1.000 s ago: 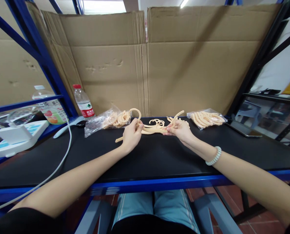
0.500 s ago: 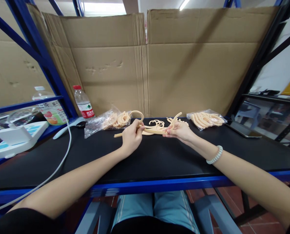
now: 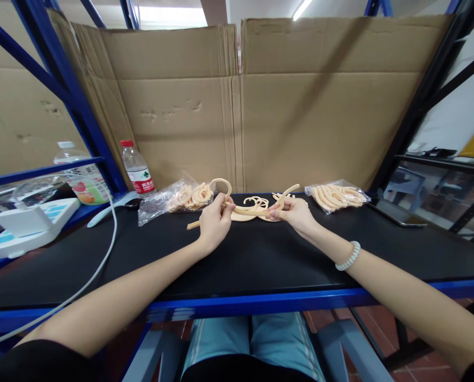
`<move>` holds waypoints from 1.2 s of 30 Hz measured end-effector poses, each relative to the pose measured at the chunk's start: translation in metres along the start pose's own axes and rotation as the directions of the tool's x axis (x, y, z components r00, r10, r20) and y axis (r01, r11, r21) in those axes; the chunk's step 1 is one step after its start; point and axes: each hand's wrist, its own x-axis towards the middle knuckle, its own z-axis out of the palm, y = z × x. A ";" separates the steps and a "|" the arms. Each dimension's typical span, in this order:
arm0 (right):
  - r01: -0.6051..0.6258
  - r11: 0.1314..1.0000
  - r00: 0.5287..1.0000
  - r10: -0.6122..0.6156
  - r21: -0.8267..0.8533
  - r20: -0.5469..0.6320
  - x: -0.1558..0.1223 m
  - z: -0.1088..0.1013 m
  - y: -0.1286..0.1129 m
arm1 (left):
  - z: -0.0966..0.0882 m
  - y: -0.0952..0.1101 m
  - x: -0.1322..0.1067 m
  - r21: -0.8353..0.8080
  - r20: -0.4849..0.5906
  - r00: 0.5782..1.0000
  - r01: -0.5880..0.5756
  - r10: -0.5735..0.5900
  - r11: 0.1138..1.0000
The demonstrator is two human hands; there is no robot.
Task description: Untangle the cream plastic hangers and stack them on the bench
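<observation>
My left hand is closed in a pinch on a light wood-coloured curved strip. Its hooked part rises above my fingers, and a straight end sticks out to the left of the hand. My right hand pinches a similar pale curved piece, its tip pointing up and right. A thin pale length spans the gap between both hands; whether it belongs to either piece I cannot tell. Behind and below lie flat scroll-shaped cutouts on the black table, partly hidden by my hands.
Clear bags of pale curved pieces lie at left and right. A red-capped bottle stands back left, near a white power strip and white cable. Cardboard walls the back; a dark flat device lies right.
The strip in my left hand has tilted slightly, its left end a little lower. My right hand has shifted slightly left, nearer the left one. Both hands keep their pinch.
</observation>
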 end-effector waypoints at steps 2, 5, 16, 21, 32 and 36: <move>0.057 0.996 0.998 -0.058 -0.063 -0.012 -0.001 0.004 -0.001 | 0.000 -0.001 0.004 0.025 0.020 0.996 0.088 -0.089 0.996; 0.024 0.999 0.999 -0.023 -0.030 0.031 0.000 0.002 -0.005 | -0.003 -0.003 0.009 0.065 0.062 0.984 0.160 -0.164 0.985; -0.112 0.992 0.977 0.119 -0.052 0.176 0.022 -0.073 -0.037 | -0.009 0.001 0.013 0.183 0.223 0.962 0.115 -0.155 0.976; -0.021 0.907 0.969 0.122 -0.420 0.215 0.024 -0.089 -0.045 | -0.004 -0.007 0.013 0.124 0.345 0.930 0.088 -0.126 0.988; 0.365 0.639 0.724 0.262 -0.677 0.638 0.007 -0.038 -0.028 | 0.004 0.006 -0.004 0.226 0.551 0.831 -0.068 -0.070 0.972; 0.369 0.638 0.666 0.325 -0.676 0.671 0.004 -0.034 -0.023 | 0.002 0.013 -0.010 0.256 0.551 0.834 -0.188 0.016 0.948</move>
